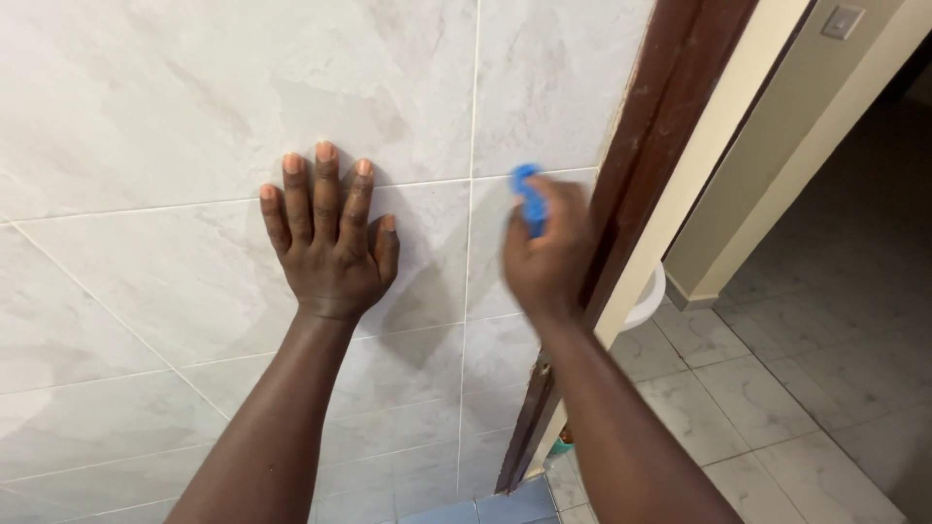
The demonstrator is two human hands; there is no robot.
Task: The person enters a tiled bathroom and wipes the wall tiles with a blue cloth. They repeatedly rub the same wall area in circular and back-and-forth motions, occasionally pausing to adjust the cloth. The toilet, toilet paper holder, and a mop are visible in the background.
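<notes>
The left hand lies flat, fingers spread, on the glossy white marble-patterned tiled wall. The right hand is closed around a small blue scrubbing piece, blurred, against the tile beside the dark brown wooden door frame; this looks like wiping, and further passes would need steady pressure.

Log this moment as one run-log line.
left hand: flat on tiled wall, open | right hand: grip shut on blue scrubber, at wall | beside: brown door frame
</notes>
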